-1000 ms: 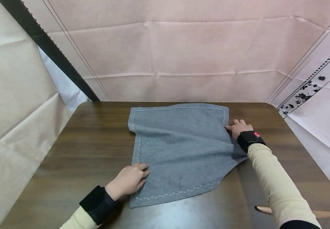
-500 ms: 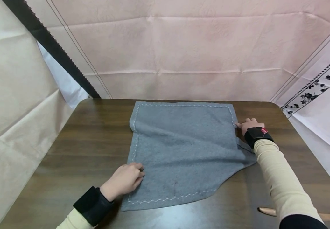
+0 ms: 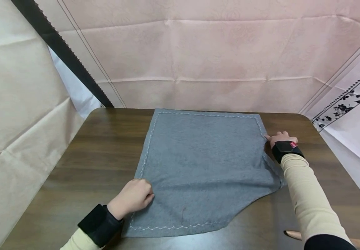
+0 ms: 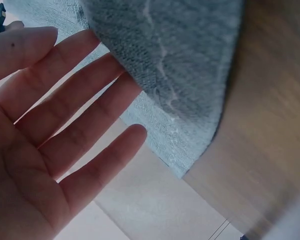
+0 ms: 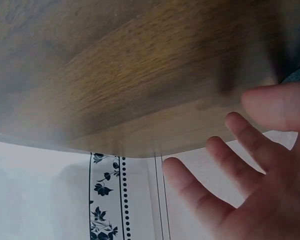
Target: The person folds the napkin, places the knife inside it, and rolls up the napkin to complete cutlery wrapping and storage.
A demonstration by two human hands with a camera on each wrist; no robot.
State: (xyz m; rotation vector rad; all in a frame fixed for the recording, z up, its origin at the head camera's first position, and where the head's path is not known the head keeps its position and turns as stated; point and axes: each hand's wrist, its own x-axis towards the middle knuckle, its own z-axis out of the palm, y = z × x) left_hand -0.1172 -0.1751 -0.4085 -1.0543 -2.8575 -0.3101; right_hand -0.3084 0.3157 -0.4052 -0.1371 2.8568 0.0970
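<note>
One blue-grey cloth (image 3: 204,156) lying across table (image 3: 83,166); spreading apparently almost finished: far corners lying square, right near side bunching, seemingly needing smoothing. Left hand (image 3: 133,196) resting nearly straight fingers on left edge; right hand (image 3: 282,138) touching right edge, fingers spreading; neither visibly gripping.

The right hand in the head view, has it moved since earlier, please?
Yes, the right hand moved rightward, closer to the right edge of the table.
</note>
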